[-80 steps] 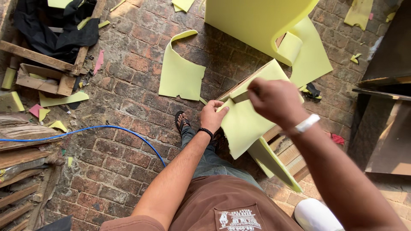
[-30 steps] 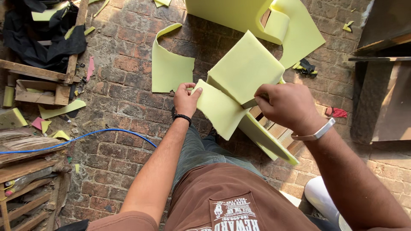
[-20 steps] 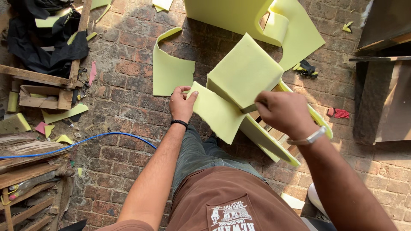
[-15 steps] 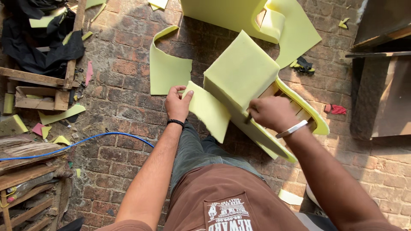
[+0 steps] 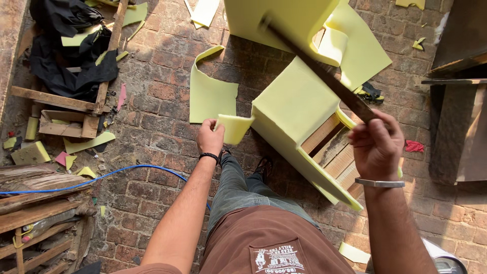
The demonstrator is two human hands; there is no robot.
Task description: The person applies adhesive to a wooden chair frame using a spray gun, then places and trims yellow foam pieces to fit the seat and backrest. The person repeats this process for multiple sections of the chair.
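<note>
On the brick floor [image 5: 152, 116] in front of my legs stood a wooden frame [image 5: 332, 152] wrapped in pale yellow foam [image 5: 294, 106], and both of my hands were at it. My left hand [image 5: 210, 137] was closed, pinching a loose flap of foam [image 5: 234, 127] at the frame's near left corner and holding it out from the padded face. My right hand [image 5: 375, 147] was shut around the handle of a long dark blade [image 5: 317, 68], which slanted up and to the left across the foam-covered top; it was blurred, and I could not tell whether its edge touched the foam. A metal bangle [image 5: 379, 182] sat on that wrist, a black band [image 5: 208, 156] on the other. Just beside the flap, a cut sheet of foam [image 5: 210, 94] lay flat on the bricks, and a larger foam-covered piece [image 5: 284, 20] stood beyond the frame. A blue hose [image 5: 101, 178] ran across the floor to my left, near a pile of wooden planks [image 5: 35, 208], with foam scraps and black cloth [image 5: 66, 56] lying farther off.
</note>
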